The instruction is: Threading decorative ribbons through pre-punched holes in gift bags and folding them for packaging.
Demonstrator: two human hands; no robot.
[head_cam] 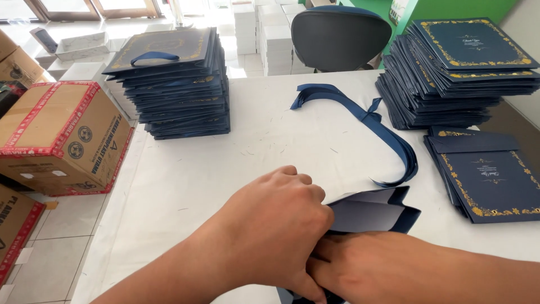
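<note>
My left hand [270, 225] lies fist-like over the edge of a flat navy paper bag [374, 211] near the table's front edge, fingers curled down on it. Crossing under it from the lower right, my right hand [343, 267] reaches into the bag's folded end, its fingers hidden beneath the left hand. The bag's open mouth shows a pale inner side. A bundle of navy ribbon strips [371, 121] lies just beyond the bag, curving from the table's middle toward the bag.
A white table [225, 163] carries a tall stack of finished navy bags [174, 84] at back left, another stack [450, 73] at back right and flat gold-trimmed bags [489, 180] at right. A dark chair [340, 36] stands behind; cardboard boxes [62, 135] sit on the floor left.
</note>
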